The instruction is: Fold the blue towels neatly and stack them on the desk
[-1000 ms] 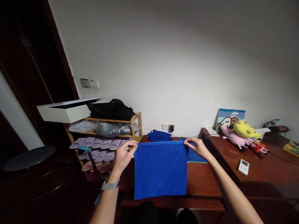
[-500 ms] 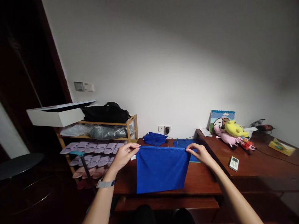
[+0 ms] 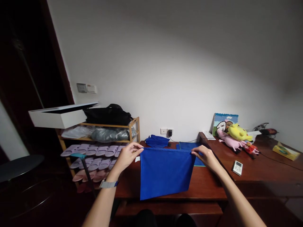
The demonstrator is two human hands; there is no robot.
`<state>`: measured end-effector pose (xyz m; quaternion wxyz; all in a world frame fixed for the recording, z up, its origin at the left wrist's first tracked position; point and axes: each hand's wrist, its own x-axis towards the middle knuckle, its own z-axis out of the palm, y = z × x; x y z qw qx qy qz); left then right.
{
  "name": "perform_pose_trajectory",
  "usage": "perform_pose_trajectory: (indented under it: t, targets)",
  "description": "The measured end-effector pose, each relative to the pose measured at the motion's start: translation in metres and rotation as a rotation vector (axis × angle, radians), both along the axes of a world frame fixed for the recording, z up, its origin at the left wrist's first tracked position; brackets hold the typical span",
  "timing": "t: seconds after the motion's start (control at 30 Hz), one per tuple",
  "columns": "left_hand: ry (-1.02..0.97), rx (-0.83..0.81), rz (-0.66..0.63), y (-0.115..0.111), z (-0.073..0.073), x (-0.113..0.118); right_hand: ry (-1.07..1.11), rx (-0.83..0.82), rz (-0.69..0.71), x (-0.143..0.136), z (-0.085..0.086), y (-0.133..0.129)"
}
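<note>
A blue cloth hangs by its upper edge, stretched between my two hands above the desk. My left hand pinches its top left corner between thumb and fingers. At the top right corner, my right hand has the same kind of pinch. The stitched top edge runs nearly straight, and the lower edge slopes up a little to the right. Behind it on the desk lie a crumpled blue cloth and a flat blue cloth with a green edge, partly hidden by the held one.
The wooden desk stands against the wall. On the right-hand surface are plush toys, a white remote and a yellow tissue pack. At left stands a shoe rack with slippers, a black bag and a white box.
The held cloth and both hands have shifted slightly to the right in view. The cloth's lower edge hangs a little lower at left. Both pinches stay closed on its corners.
</note>
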<state>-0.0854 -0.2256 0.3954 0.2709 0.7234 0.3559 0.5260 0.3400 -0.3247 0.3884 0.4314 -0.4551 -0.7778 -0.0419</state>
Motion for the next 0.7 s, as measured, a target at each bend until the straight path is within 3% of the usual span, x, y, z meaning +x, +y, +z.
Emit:
perform_pose_trajectory:
  t: [0.37, 0.7]
  targets:
    - [0.048, -0.101, -0.030, -0.008, -0.005, 0.001, -0.017, 0.010, 0.006, 0.006, -0.017, 0.005]
    - [0.109, -0.061, 0.031, -0.038, 0.007, 0.003, -0.001, 0.101, -0.030, 0.017, -0.019, -0.012]
